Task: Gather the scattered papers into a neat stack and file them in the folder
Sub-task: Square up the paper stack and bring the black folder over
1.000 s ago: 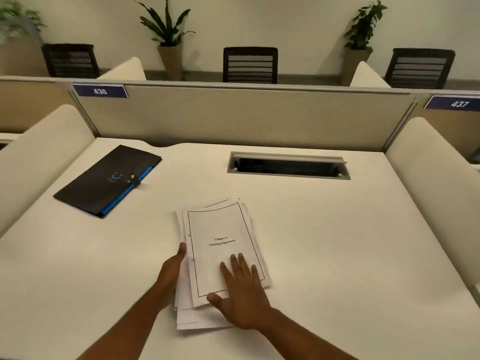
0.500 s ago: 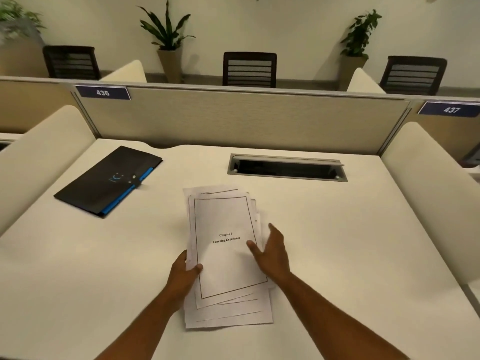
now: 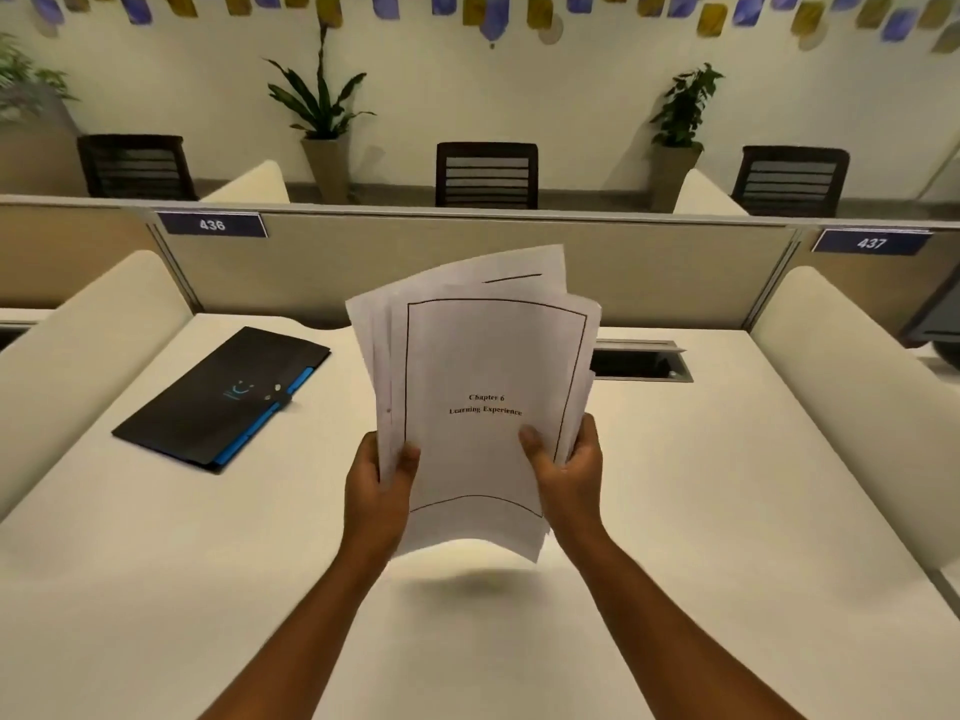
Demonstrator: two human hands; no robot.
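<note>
White table (image 3: 675, 511), far edge partly hidden behind papers (image 3: 483, 387). Papers lifted clear of table, uneven, back sheets mostly covered by front page. Black folder (image 3: 208, 402) closed at left, contents unseen. Left hand (image 3: 376, 485) and right hand (image 3: 566, 470) gripping papers' lower sides, thumbs in front.

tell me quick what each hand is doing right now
Left hand: grips the left edge of the papers, held up off the desk.
Right hand: grips the right edge of the same papers.
</note>
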